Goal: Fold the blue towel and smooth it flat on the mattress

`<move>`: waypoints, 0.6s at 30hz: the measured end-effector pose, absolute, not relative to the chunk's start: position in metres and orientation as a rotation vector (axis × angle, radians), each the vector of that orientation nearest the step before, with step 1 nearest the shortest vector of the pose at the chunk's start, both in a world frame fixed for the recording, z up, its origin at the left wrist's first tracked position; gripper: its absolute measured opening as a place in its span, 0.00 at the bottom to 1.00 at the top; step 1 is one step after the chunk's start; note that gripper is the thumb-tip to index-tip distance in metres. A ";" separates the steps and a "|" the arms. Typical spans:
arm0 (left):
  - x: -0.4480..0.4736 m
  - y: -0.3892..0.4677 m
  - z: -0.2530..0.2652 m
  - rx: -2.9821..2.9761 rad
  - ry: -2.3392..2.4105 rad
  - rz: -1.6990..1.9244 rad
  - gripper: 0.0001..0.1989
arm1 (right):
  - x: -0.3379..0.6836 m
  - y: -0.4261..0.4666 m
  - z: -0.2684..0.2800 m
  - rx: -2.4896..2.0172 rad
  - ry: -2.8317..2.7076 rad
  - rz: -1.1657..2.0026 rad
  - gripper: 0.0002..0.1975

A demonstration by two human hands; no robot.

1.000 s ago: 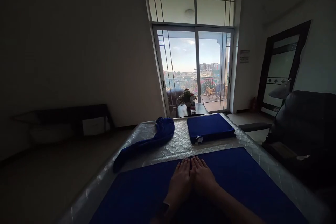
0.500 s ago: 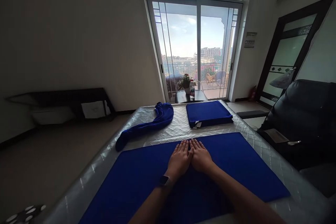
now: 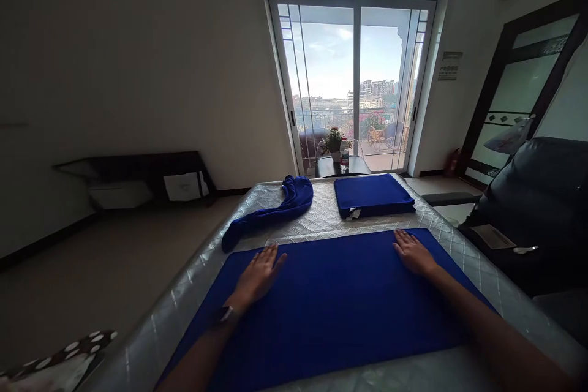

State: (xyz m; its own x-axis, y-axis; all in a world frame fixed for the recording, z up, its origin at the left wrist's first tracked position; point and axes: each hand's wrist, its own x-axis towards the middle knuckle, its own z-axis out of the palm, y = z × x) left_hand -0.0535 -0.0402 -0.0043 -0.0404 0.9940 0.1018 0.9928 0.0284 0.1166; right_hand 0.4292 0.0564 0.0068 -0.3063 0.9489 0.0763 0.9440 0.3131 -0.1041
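A blue cloth (image 3: 331,306) lies spread flat on a mattress with a shiny quilted cover (image 3: 184,285). My left hand (image 3: 258,272) rests palm down near the cloth's far left part, thumb apart from the fingers. On the far right part, my right hand (image 3: 413,252) lies flat with its fingers stretched out. Neither hand holds anything. Beyond the cloth sits a neatly folded blue cloth (image 3: 374,193) with a white tag (image 3: 353,214). To its left is a crumpled, twisted blue cloth (image 3: 275,211).
Past the mattress a small dark table (image 3: 324,166) bears a potted plant (image 3: 335,144) and a bottle (image 3: 344,156), in front of a sliding glass door (image 3: 356,73). A black armchair (image 3: 546,196) stands to the right. Spotted fabric (image 3: 82,346) shows at lower left.
My hands, side by side at the middle of the spread cloth before, have slid apart, the left to the left and the right to the right. The view has shifted slightly.
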 end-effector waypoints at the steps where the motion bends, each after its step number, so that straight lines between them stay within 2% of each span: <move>1: -0.077 -0.043 -0.008 2.136 2.294 0.254 0.35 | 0.450 0.063 0.002 -1.810 -2.411 0.017 0.35; 6: -0.147 -0.054 -0.021 2.047 2.385 0.352 0.36 | 0.516 0.086 -0.021 -1.840 -2.299 -0.088 0.34; 18: -0.140 -0.056 -0.012 2.004 2.412 0.319 0.37 | 0.513 0.084 -0.017 -1.927 -2.285 -0.034 0.35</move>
State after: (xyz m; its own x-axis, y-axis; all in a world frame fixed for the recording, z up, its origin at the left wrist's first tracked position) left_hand -0.1402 -0.0561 -0.0117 -0.1912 0.9720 0.1364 0.9741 0.1709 0.1482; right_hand 0.5128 0.0841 -0.0165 -0.1621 0.9782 0.1299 0.9816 0.1734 -0.0804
